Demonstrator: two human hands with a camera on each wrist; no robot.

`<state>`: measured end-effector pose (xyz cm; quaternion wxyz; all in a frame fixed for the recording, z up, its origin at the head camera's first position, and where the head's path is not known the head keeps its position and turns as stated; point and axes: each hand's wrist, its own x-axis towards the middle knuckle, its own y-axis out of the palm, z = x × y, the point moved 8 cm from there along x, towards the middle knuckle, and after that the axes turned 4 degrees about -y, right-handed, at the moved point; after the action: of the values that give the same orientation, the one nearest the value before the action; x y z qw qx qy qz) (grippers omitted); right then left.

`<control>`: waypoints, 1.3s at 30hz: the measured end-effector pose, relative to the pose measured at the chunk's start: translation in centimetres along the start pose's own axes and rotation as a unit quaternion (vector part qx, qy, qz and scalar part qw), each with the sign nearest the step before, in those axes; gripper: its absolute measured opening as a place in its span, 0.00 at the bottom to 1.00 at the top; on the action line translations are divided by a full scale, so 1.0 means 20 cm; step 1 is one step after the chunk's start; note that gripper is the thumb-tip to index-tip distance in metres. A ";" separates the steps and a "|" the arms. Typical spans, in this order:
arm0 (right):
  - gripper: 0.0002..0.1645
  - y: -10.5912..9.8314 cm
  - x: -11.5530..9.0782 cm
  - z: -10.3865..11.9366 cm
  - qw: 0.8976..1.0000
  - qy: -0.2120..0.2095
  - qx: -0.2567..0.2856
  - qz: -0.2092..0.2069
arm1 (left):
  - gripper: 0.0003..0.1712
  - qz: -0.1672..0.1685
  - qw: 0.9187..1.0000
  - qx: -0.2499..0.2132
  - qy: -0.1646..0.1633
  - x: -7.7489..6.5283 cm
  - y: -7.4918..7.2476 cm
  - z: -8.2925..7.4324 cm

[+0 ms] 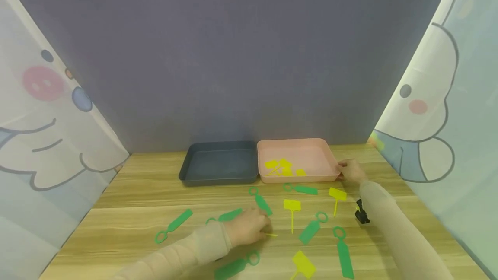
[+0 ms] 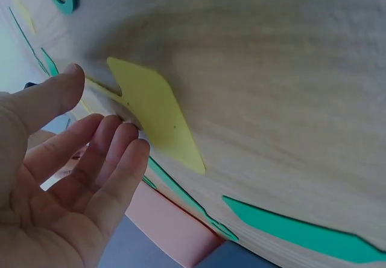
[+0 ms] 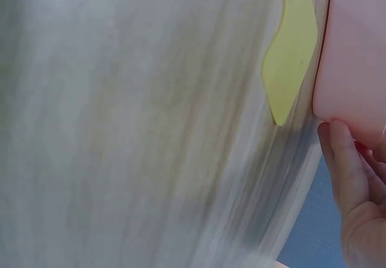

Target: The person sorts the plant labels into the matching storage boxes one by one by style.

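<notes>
In the head view, my left hand (image 1: 249, 227) is low over the table among scattered tags. The left wrist view shows a yellow T-shaped plant label (image 2: 158, 108) at its fingertips. The label's stem passes between the thumb and the bent fingers, which stand apart. At the right, my right hand (image 1: 351, 171) holds the near right corner of a pink tray (image 1: 297, 179). Its fingers (image 3: 344, 159) touch the tray's outer wall in the right wrist view. Several yellow labels (image 1: 285, 163) lie inside this tray.
A dark grey tray (image 1: 219, 180) stands left of the pink one. Green ring-ended tags (image 1: 180, 220) and other yellow labels (image 1: 292, 205) lie about the wooden table (image 1: 128, 193). Beside the right forearm is a small black object (image 1: 362, 213). A grey panel (image 1: 249, 55) rises behind.
</notes>
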<state>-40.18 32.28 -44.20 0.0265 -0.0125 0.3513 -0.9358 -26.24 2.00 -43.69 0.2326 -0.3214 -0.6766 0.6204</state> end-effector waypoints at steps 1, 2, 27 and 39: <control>0.22 0.00 0.00 0.00 1.000 0.000 0.001 0.000 | 0.13 0.002 1.000 0.000 -0.002 0.00 0.00 0.00; 0.22 0.00 0.00 0.00 1.000 0.000 -0.001 0.001 | 0.13 0.003 1.000 0.000 -0.003 0.00 0.00 0.00; 0.23 0.01 0.01 -0.01 1.000 0.005 -0.015 0.018 | 0.06 -0.064 0.997 0.026 0.021 0.00 0.01 -0.03; 0.23 0.01 0.02 -0.02 1.000 0.002 -0.004 0.013 | 0.05 -0.084 0.996 0.023 0.032 0.00 0.01 -0.03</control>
<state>-40.51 32.35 -44.59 0.0375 -0.0060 0.3555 -0.9339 -25.77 2.34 -43.82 0.3125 -0.2774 -0.6791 0.6036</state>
